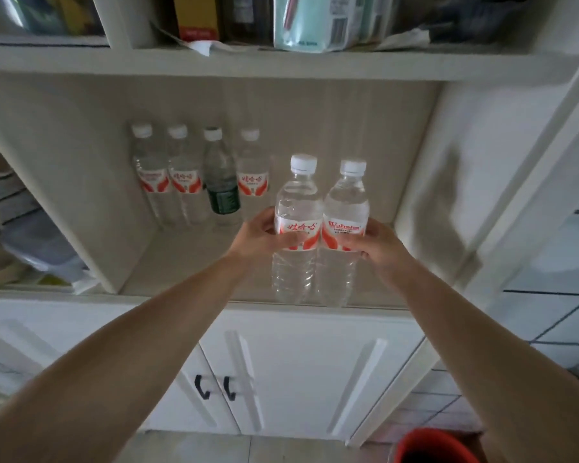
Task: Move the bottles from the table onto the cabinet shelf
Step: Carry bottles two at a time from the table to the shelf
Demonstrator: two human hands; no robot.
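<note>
Both hands, left (259, 237) and right (378, 242), grip two clear, white-capped, red-labelled bottles (298, 208) side by side.

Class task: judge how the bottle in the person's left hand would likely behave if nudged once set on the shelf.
The left-hand bottle looks full of water, so probably heavy for its size. Tall and narrow, it may tip if pushed near the cap. Its thin ribbed plastic likely flexes slightly under the left hand.

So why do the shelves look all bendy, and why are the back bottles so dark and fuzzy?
Head view: the wide-angle lens curves the cabinet shelf edges; the four back bottles stand in dim shadow and look soft; the two held bottles are brighter and sharper; the right cabinet side is smeared by blur.
</note>
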